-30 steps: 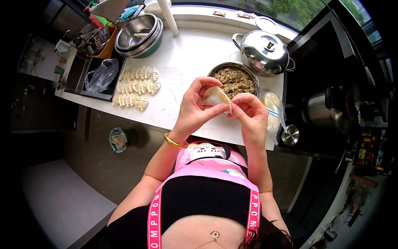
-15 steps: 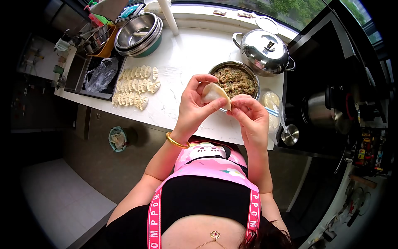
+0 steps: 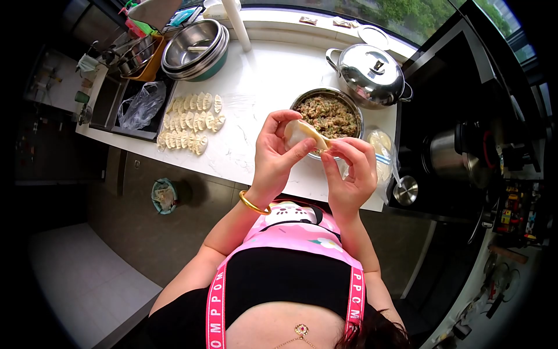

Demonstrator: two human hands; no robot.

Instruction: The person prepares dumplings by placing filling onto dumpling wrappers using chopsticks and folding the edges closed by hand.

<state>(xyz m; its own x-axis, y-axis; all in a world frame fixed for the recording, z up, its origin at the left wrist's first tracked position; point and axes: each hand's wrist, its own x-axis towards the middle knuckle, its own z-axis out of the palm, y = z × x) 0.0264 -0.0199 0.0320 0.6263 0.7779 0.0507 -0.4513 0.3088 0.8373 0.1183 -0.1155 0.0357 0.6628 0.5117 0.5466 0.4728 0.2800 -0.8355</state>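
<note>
A pale folded dumpling (image 3: 300, 134) is held up between my two hands, over the near side of the counter. My left hand (image 3: 275, 150) cradles it, thumb across the front and fingers behind. At its right end, the thumb and fingertips of my right hand (image 3: 352, 171) pinch the dough edge. Just beyond my hands sits a steel bowl of minced filling (image 3: 330, 115), its near part hidden by them. To the left, finished dumplings (image 3: 189, 121) with pleated edges lie in three rows on the white counter.
A lidded steel pot (image 3: 372, 72) stands behind the filling bowl. Round wrappers show in a plastic bag (image 3: 382, 166) at right. Stacked basins (image 3: 195, 51) are at back left beside a sink holding a clear bag (image 3: 143, 106). The dark stove (image 3: 453, 110) is at far right.
Both hands have shifted slightly toward me with the dumpling. My right wrist has turned inward, and its fingers now pinch the dumpling's edge from a flatter angle.
</note>
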